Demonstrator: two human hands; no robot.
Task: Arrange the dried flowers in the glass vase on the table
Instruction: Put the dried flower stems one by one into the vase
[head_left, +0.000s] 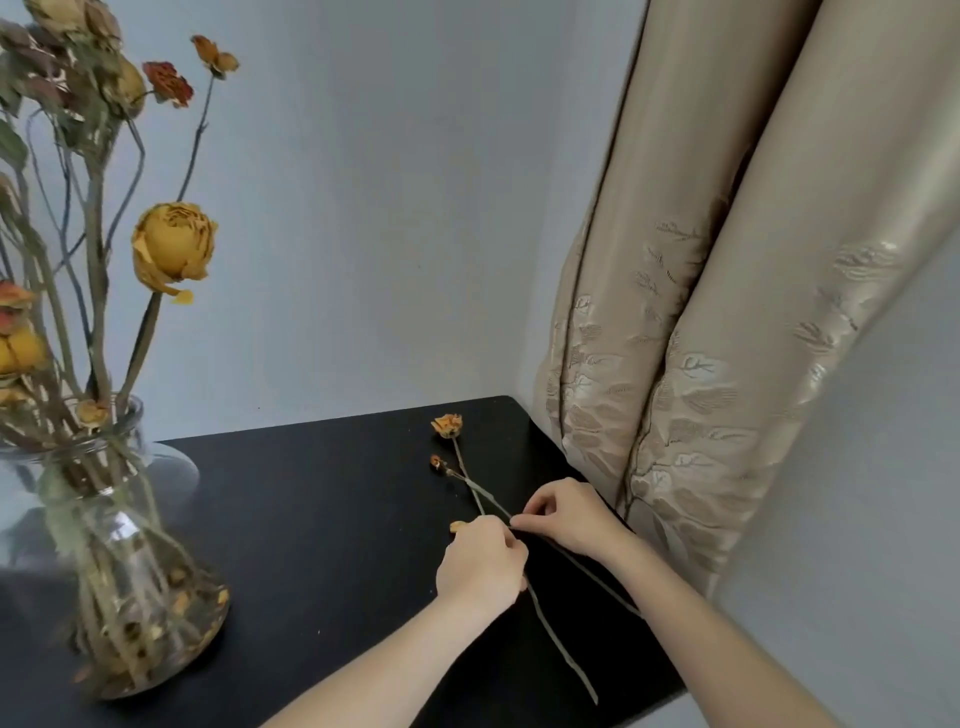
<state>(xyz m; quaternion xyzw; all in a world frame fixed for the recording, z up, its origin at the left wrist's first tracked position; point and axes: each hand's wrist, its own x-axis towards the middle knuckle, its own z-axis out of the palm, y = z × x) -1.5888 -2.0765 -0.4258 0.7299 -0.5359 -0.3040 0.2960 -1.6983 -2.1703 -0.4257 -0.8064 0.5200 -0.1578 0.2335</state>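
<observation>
- A clear glass vase with a narrow neck and a wide flared base (119, 545) stands at the left end of the matt black counter (322, 519), well apart from the hands.
- The vase holds a loose bunch of dried flowers on long brown-green stems (96, 218). They fan upward and lean right, with crumbled petals and bits gathered in the bottom of the glass.
- The plainest of them is a large mustard-yellow dried rose (174, 249), with browned petal edges and one petal hanging loose under the head. Smaller rust-red and orange blooms sit higher up.
- Two more stems lie flat on the counter near its right far corner and cross each other just beyond the hands: a thin dried stem with a frilled orange-yellow head (447, 426) and a thin dried stem with a tiny orange bud (439, 461).
- The left hand (480, 566) is curled knuckles-up, its fingertips pinching what looks like the frilled-head stem, whose bare end trails back toward the near edge.
- The right hand (571, 514) pinches the bud stem between thumb and forefinger, right beside the left hand's fingertips.
- A single yellow fallen petal (458, 526) lies on the counter touching the left hand's far side.
- A beige satin curtain embroidered with leaves (701, 338) hangs against the counter's right edge.
</observation>
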